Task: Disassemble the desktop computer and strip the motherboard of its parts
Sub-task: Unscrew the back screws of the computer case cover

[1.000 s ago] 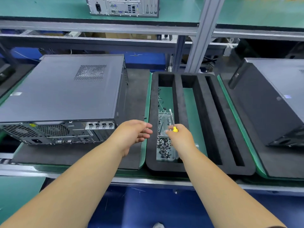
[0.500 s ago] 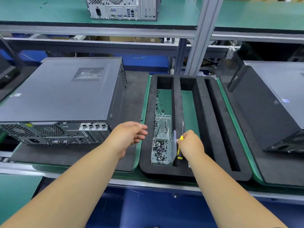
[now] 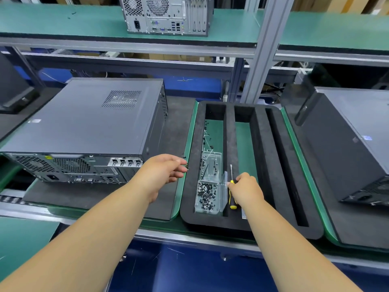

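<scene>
A grey desktop computer case (image 3: 84, 123) lies on its side on a dark mat at the left, rear panel toward me and side panel closed. My left hand (image 3: 166, 169) hovers just right of the rear panel, and a small dark screw (image 3: 187, 165) shows between its curled fingertips. My right hand (image 3: 245, 188) pinches a yellow-and-black screwdriver (image 3: 232, 199). The screwdriver lies along a divider of the black foam tray (image 3: 188, 197), beside an open clear box of screws (image 3: 207, 194).
Loose screws lie in the tray's left slot. Another dark computer case (image 3: 347, 144) lies at the right. A silver tower (image 3: 168, 15) stands on the upper green shelf. An aluminium post (image 3: 263, 49) rises behind the tray.
My right hand brought the screwdriver from upright above the screw box down flat onto the foam divider. My left hand stayed beside the case's rear panel.
</scene>
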